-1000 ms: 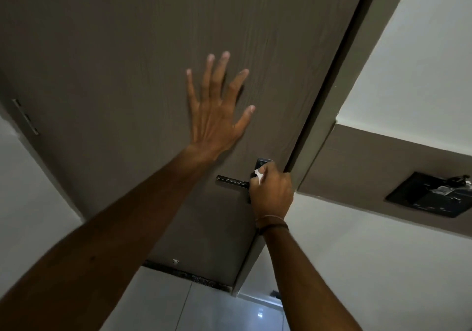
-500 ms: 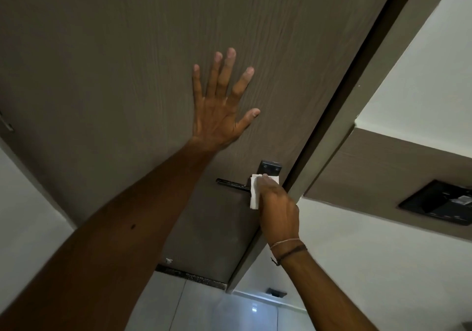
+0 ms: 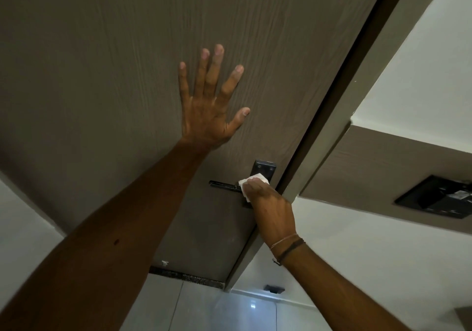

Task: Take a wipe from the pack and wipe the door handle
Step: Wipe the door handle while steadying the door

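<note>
A black lever door handle (image 3: 223, 184) with a square back plate (image 3: 264, 168) sits on the brown wood-grain door (image 3: 127, 75), close to its right edge. My right hand (image 3: 270, 208) holds a white wipe (image 3: 249, 183) pressed against the inner end of the lever, by the plate. The lever's left tip shows free. My left hand (image 3: 209, 108) lies flat on the door above the handle, fingers spread, holding nothing. The wipe pack is not in view.
The door frame (image 3: 319, 146) runs along the right of the door. A brown panel (image 3: 378, 172) on the white wall carries a black plate (image 3: 436, 196). Glossy floor tiles (image 3: 204, 310) and a dark threshold strip (image 3: 189, 278) lie below.
My right hand has shifted along the lever with the wipe, which now shows more on top of the handle. The view has moved closer to the door. My left hand stays flat on the door.
</note>
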